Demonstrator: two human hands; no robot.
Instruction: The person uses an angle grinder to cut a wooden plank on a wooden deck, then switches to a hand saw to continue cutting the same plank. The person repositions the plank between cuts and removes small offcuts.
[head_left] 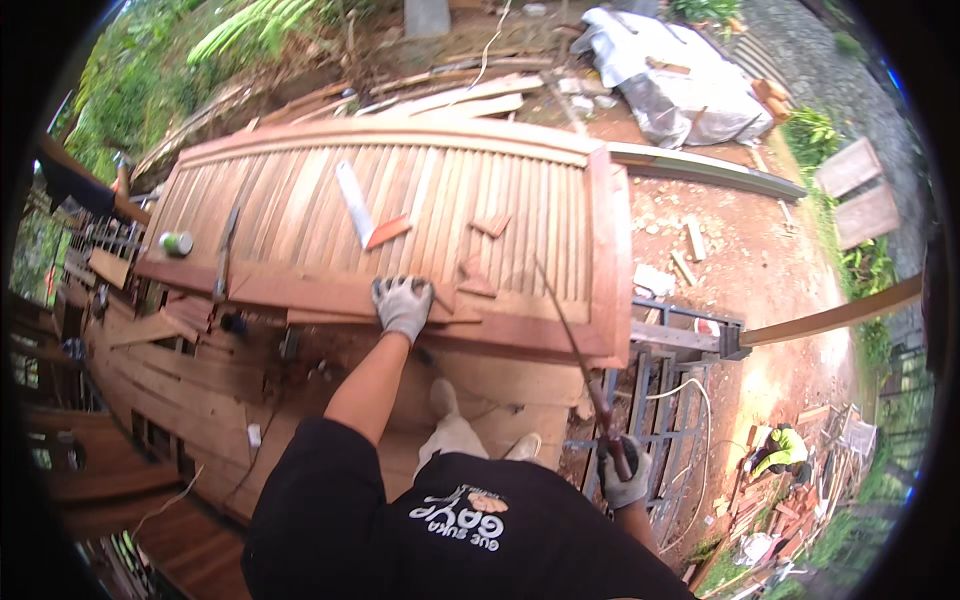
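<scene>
A large slatted wooden panel (400, 200) with a reddish-brown frame lies flat in front of me. My left hand (405, 305), in a grey work glove, presses down at its near edge, fingers bent over a thin wooden strip (335, 317). Off the panel's near right corner, my gloved right hand (625, 475) is closed round the brown handle of a long thin tool that looks like a handsaw (574, 340) seen edge-on. Its narrow tip reaches over the slats. Beyond my left hand lie a try square (352, 200) and small reddish wood offcuts (478, 278).
A green-and-white can (177, 243) and a long dark-handled tool (227, 240) rest on the panel's left part. Planks (170, 370) cover the floor nearby. A metal frame (655, 390) and pale cable stand at right. A person in yellow (783, 450) crouches farther off among scrap wood.
</scene>
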